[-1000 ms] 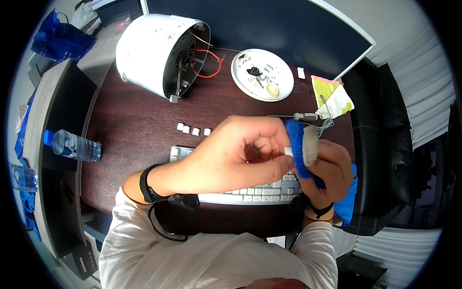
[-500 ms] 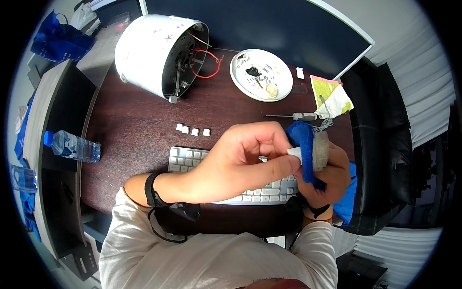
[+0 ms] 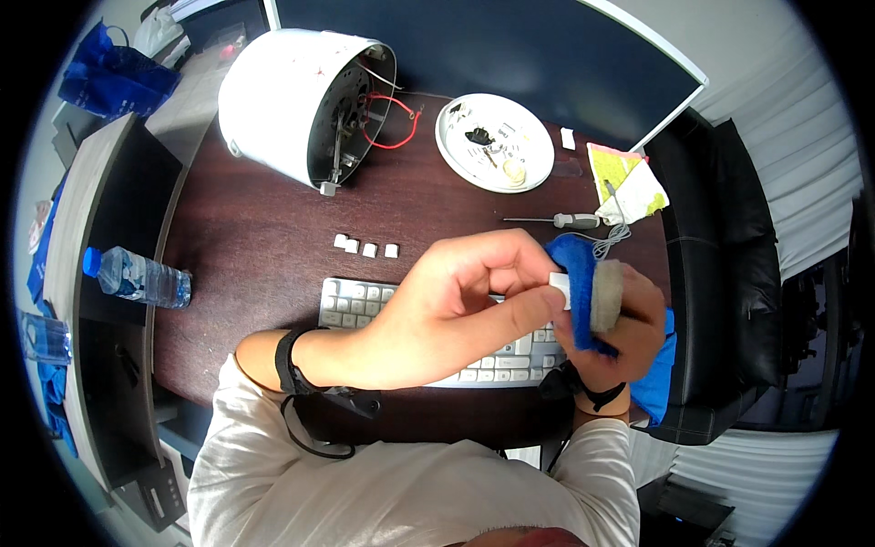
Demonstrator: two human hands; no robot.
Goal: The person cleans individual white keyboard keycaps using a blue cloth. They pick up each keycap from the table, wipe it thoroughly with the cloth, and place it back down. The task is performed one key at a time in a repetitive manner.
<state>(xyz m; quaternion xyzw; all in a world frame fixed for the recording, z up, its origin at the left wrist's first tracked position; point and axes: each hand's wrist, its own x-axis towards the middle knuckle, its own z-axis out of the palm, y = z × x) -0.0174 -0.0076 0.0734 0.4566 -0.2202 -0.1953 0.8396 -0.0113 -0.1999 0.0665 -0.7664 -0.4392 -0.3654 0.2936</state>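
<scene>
Between the thumb and forefinger of my left hand (image 3: 483, 301) a small white keycap (image 3: 559, 288) is pinched. My right hand (image 3: 635, 328) is closed around a folded blue cloth (image 3: 578, 283) with a grey-beige layer (image 3: 606, 296), and the blue side presses against or lies right beside the keycap. Both hands are above the right part of a white keyboard (image 3: 351, 305), hiding much of it. On the table beyond the keyboard, several loose white keycaps (image 3: 369, 250) lie in a short row.
A white appliance shell (image 3: 273, 100) with a red wire lies on its side at the back left. Beside it stands a white plate (image 3: 451, 150) of small parts. A screwdriver (image 3: 576, 221), a cable and a yellow-green cloth (image 3: 612, 164) lie right. A water bottle (image 3: 146, 276) is at left.
The keycap has turned a little in my left fingers and shows more of its white face. My right hand and the cloth have shifted slightly against it.
</scene>
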